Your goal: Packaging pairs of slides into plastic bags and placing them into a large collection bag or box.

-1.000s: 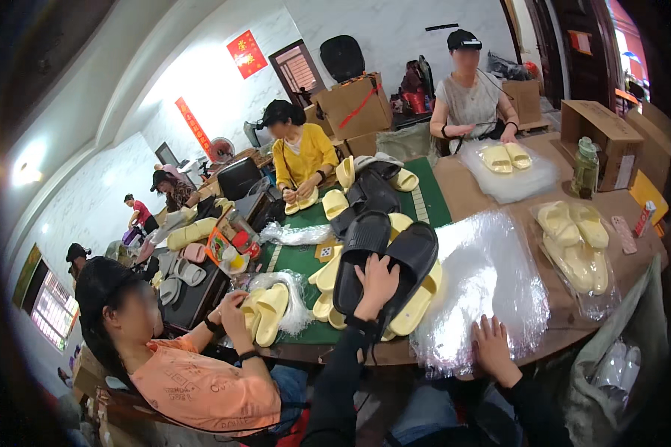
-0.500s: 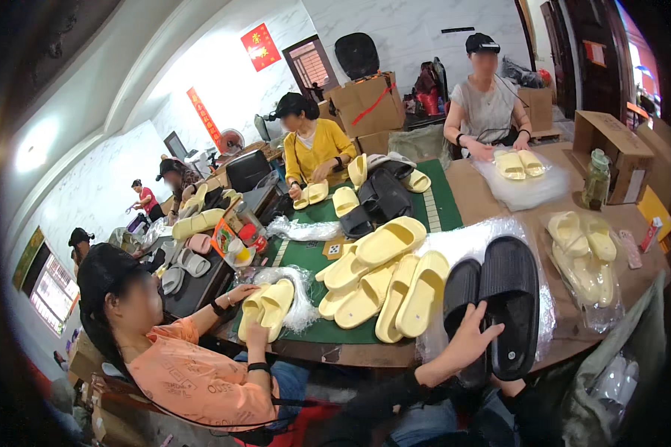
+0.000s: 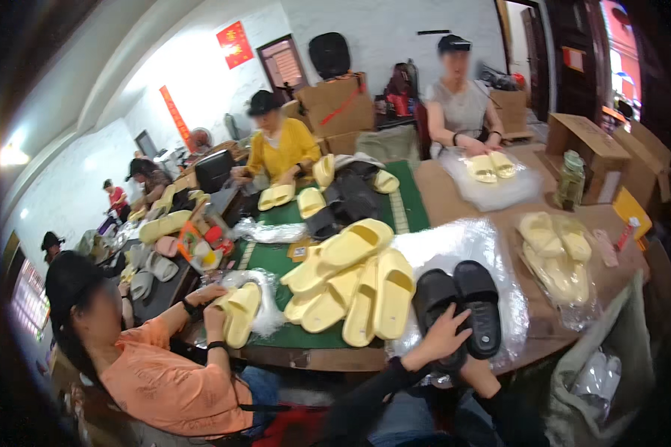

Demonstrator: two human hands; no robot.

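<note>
A pair of black slippers [image 3: 477, 305] lies side by side, toes away from me, over a sheet of clear plastic wrap [image 3: 508, 279] at the table's near edge. My left hand [image 3: 436, 339] grips the left slipper, with its fingers across the footbed. Close by, my right hand [image 3: 479, 375] is at the heel end of the pair, and its fingers are mostly hidden under the soles. Left of them is a heap of pale yellow slippers [image 3: 335, 298] on a green mat [image 3: 276, 339].
To the right lie bagged yellow slippers [image 3: 555, 257], a glass bottle [image 3: 570, 181] and cardboard boxes [image 3: 585, 153]. A sack [image 3: 611, 350] hangs near my right side. On my left a person in orange [image 3: 179, 372] handles yellow slippers; others work across the table.
The black slippers have come down and away from me, now flatter and more even with each other. My right hand shows more. The whole view has shifted to the right.
</note>
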